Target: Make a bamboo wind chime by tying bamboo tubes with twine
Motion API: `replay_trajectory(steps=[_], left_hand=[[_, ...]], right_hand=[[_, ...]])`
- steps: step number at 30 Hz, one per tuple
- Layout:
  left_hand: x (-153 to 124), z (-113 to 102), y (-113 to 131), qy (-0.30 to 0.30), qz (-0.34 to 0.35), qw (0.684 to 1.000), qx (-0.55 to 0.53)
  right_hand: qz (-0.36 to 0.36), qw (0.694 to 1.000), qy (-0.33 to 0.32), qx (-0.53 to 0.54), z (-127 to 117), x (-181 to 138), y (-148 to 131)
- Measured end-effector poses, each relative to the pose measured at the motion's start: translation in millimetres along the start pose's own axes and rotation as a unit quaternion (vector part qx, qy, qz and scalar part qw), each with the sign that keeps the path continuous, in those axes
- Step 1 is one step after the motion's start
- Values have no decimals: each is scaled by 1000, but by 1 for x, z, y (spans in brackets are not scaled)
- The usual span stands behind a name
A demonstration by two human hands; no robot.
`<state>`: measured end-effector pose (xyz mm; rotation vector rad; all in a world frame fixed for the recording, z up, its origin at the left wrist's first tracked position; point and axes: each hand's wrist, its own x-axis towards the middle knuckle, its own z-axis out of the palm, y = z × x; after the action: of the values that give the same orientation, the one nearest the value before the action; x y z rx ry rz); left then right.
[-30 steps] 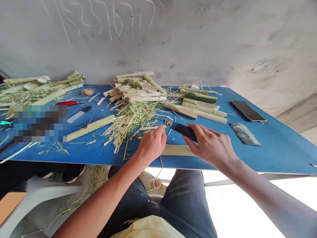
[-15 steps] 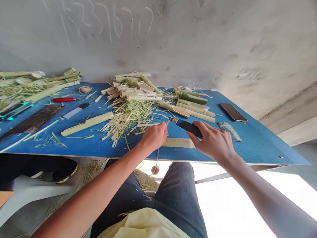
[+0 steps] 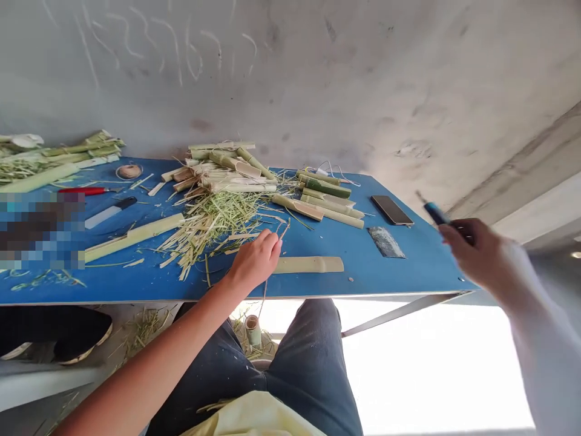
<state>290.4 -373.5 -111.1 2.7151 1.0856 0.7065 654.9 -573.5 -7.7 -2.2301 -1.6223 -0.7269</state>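
Observation:
My left hand is closed on a thin piece of twine, whose short end sticks up past the fingertips. Below that hand the twine runs down over the table edge to a short bamboo tube between my knees. My right hand, blurred by motion, is wrapped round a knife with a dark and blue handle and a short metal tip. It is held up off the right end of the blue table. A split bamboo strip lies beside my left hand.
Shredded bamboo and stacked pieces lie at mid-table. Bamboo tubes, a phone and a small packet are to the right. A twine ball, a red-handled tool and a knife lie left. A person's leg is below.
My right hand has swung away to the right with the knife, off the twine. My left hand keeps the twine, and the hanging bamboo tube has tilted, showing its side.

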Motion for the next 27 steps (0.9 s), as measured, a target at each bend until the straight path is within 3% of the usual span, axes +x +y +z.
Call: replay_trajectory(steps=[2, 5, 7, 10, 13, 16, 21, 24, 27], left_hand=[[-1, 0, 0, 6, 10, 1000, -4], [-2, 1, 0, 15, 12, 1000, -11], [-2, 0, 1, 17, 12, 1000, -16], [0, 0, 2, 13, 10, 1000, -14], [2, -1, 3, 9, 14, 1000, -12], [-3, -10, 1, 33, 26, 999, -18], [-46, -64, -30, 89, 40, 995, -35], [-66, -116, -82, 73, 15, 997, -13], [-59, -166, -151, 56, -79, 990, 98]], right_hand=[[72, 991, -112, -29, 32, 2, -12], [61, 987, -142, -38, 72, 7, -46], [35, 993, -110, -34, 82, 6, -75], [-79, 992, -77, 59, 80, -1, -122], [-241, 940, -146, 190, 81, -8, -163], [-281, 913, -166, 244, 94, -9, -184], [-253, 915, -150, 276, 112, -9, -183], [-251, 915, -139, 284, 114, -10, -182], [-246, 916, -137, 285, 112, -11, -183]])
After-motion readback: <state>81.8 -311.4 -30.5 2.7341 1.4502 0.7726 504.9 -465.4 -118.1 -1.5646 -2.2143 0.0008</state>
